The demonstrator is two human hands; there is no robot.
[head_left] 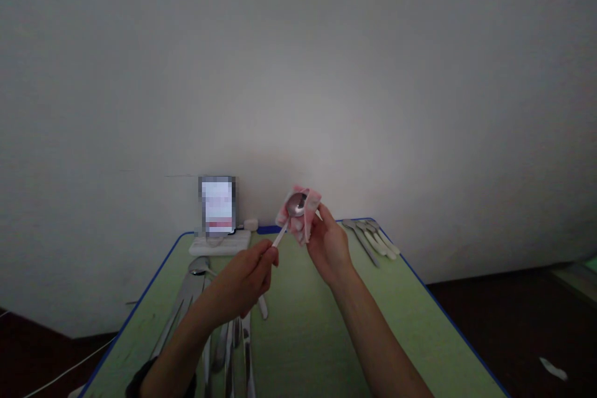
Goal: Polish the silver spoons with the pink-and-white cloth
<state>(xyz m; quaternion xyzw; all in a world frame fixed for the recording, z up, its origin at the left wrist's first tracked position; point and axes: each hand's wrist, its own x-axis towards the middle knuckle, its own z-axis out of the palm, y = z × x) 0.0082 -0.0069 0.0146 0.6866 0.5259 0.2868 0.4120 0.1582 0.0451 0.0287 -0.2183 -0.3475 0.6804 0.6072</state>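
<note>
over the green table (303, 342), outstretched left grip (249, 277) clasps a slanted spoon (296, 205), right grip (330, 245) cupping pink cloth (308, 222).

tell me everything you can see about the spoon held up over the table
The spoon has a shiny, rounded bowl that looks like metal and a slim, whitish handle. It is held at a slant above the green table, bowl uppermost, handle running down to the left hand, which grips it and hides its lower end. The bowl lies against a pink-and-white cloth held in the right hand. Any marks on it are too small to make out.
</note>
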